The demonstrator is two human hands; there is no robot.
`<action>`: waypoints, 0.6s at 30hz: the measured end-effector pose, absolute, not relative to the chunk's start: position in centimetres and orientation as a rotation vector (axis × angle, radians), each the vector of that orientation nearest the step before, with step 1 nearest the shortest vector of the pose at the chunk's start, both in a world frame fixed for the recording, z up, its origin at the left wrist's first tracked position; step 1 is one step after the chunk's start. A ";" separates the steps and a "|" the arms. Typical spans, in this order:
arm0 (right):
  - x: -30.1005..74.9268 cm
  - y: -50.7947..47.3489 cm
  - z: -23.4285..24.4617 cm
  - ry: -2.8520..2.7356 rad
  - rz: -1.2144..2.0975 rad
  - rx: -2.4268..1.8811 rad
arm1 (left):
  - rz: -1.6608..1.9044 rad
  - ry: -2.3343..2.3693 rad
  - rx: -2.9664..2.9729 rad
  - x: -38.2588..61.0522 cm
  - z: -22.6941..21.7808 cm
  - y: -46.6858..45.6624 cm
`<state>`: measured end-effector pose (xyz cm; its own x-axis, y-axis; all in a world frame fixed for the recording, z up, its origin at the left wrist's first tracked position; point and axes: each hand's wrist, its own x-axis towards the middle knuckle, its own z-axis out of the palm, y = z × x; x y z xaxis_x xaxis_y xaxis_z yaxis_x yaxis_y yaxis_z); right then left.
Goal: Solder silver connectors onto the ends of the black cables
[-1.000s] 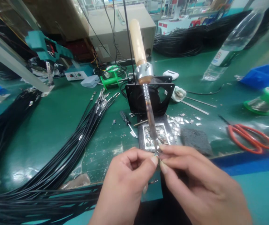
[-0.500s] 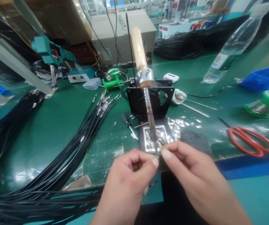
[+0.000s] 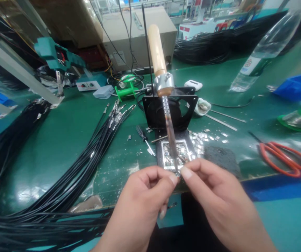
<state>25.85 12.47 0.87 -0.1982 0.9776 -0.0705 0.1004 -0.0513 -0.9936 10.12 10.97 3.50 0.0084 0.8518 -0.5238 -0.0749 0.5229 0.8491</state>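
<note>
A soldering iron with a wooden handle is mounted above the bench, its tip pointing down between my hands. My left hand is closed in a pinch on a small metal connector right at the tip. My right hand is pinched at the connector's other side; what lies between its fingertips is too small to make out. Below my left fingers a cable end sticks out. Just beyond my hands, a framed tray holds many small metal connector pieces.
Bundles of black cables run along the left. A black fan stands behind the tray. A screwdriver lies left of it. On the right are a dark sponge-like block, orange-handled scissors, a solder spool and a plastic bottle.
The view has shifted slightly, so the bench items sit a little further right. Both hands keep their pinch at the iron's tip, with hardly any movement.
</note>
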 end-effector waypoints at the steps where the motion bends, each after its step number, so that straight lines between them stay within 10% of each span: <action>1: 25.8 12.5 0.9 -1.399 1.354 -1.225 | 0.839 1.375 0.734 10.2 3.5 11.0; 18: 25.2 12.6 0.9 -1.351 1.290 -1.234 | 0.842 1.369 0.727 10.3 3.7 11.2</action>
<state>25.19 12.57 0.92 -0.1274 0.9910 -0.0406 0.0866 -0.0297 -0.9958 10.29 11.23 3.68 0.0100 0.8497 -0.5272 -0.0873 0.5259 0.8460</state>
